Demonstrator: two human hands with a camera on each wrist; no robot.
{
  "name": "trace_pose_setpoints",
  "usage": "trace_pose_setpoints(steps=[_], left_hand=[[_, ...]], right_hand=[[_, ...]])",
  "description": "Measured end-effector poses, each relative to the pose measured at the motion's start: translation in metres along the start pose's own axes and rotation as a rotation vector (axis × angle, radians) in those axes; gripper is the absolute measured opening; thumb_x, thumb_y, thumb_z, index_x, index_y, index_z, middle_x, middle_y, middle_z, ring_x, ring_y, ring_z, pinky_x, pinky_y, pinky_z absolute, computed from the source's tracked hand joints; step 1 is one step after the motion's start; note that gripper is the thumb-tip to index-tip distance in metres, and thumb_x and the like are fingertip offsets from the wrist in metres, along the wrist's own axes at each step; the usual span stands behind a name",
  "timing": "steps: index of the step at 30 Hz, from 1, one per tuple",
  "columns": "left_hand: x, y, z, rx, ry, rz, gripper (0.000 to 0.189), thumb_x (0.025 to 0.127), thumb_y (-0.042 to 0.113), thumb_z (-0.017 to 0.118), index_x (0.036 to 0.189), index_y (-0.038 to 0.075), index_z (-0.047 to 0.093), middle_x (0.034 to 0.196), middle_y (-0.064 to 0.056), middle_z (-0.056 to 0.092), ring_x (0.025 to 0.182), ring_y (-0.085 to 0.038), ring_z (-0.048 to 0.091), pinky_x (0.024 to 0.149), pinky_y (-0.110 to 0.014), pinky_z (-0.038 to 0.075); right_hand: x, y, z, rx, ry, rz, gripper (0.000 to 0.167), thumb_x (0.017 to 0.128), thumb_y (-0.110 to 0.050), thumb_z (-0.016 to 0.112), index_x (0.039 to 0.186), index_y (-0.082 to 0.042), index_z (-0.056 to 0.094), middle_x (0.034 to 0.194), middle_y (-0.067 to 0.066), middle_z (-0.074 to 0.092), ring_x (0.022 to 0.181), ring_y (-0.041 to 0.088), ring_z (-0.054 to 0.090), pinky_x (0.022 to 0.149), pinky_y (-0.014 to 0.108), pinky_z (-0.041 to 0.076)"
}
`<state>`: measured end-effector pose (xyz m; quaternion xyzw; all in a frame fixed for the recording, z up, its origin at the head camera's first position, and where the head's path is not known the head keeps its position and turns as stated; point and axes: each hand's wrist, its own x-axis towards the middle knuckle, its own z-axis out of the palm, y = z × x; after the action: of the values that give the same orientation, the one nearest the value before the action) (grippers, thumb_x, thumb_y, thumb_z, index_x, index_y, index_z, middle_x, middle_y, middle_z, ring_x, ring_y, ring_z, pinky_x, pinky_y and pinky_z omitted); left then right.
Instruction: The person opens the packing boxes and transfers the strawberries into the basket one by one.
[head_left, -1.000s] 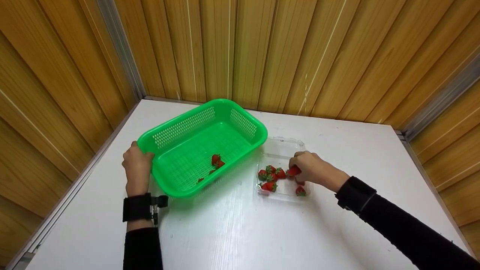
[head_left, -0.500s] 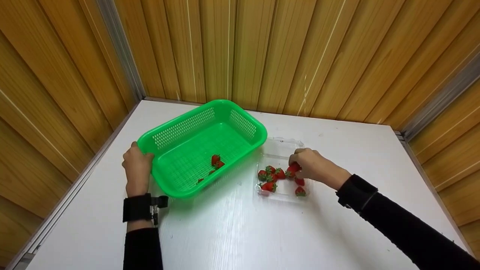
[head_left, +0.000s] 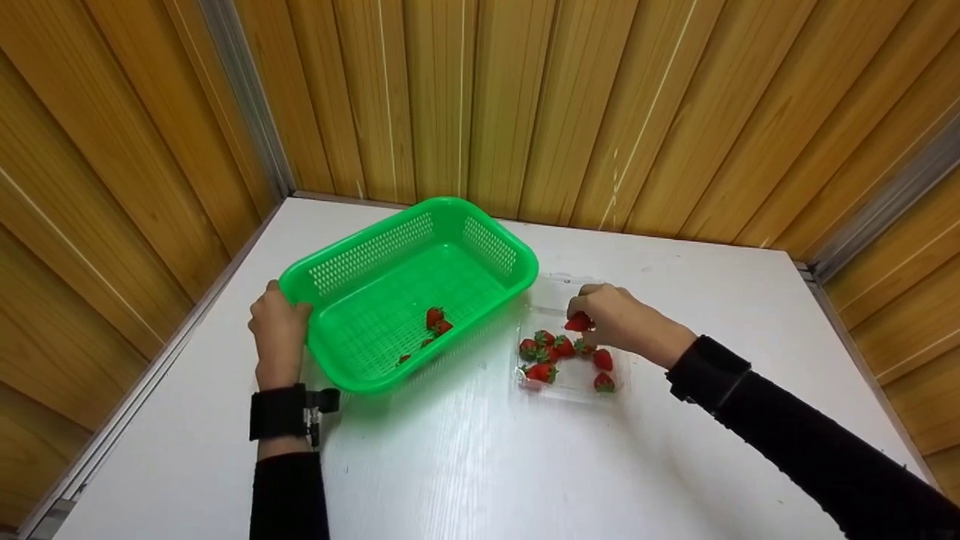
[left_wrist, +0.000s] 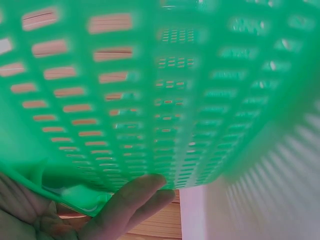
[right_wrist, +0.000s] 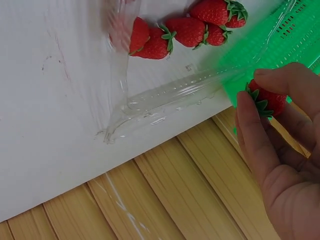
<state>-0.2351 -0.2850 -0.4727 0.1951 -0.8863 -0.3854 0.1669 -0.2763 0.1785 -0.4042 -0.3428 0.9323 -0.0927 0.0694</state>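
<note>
My left hand [head_left: 279, 337] grips the near left end of a green plastic basket [head_left: 420, 375], thumb over the rim and fingers against the slotted wall, as the left wrist view shows. Several strawberries [head_left: 435, 318] lie in the basket along its near side. Between thumb and fingertips, my right hand [head_left: 626, 319] pinches a red strawberry [right_wrist: 270, 100] with green leaves. It hangs just above a clear plastic box [head_left: 570, 391], where several more strawberries [right_wrist: 187, 31] lie, mostly in the left half.
The white table [head_left: 465, 465] carries both containers, the box standing to the right of the basket. Behind and at both sides rise wood-look panel walls [head_left: 495, 97], close to the table's edges.
My right hand has lifted the strawberry up and slightly to the left, uncovering others in the box. My left hand keeps its grip on the basket, which stays in place.
</note>
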Motion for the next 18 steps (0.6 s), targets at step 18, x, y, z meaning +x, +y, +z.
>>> trace_pose_setpoints(steps=[18], left_hand=[[-0.001,0.002,0.000,-0.011,-0.013,-0.016,0.030,0.090,-0.003,0.055,0.116,-0.017,0.056,0.105,-0.033,0.062,0.088,-0.039,0.060,0.075,-0.055,0.052]], right_hand=[[0.062,-0.077,-0.024,-0.040,0.047,-0.241,0.018,0.085,-0.001,0.078,0.103,-0.003,0.077,0.098,0.012,0.068,0.092,0.026,0.065,0.078,0.036,0.058]])
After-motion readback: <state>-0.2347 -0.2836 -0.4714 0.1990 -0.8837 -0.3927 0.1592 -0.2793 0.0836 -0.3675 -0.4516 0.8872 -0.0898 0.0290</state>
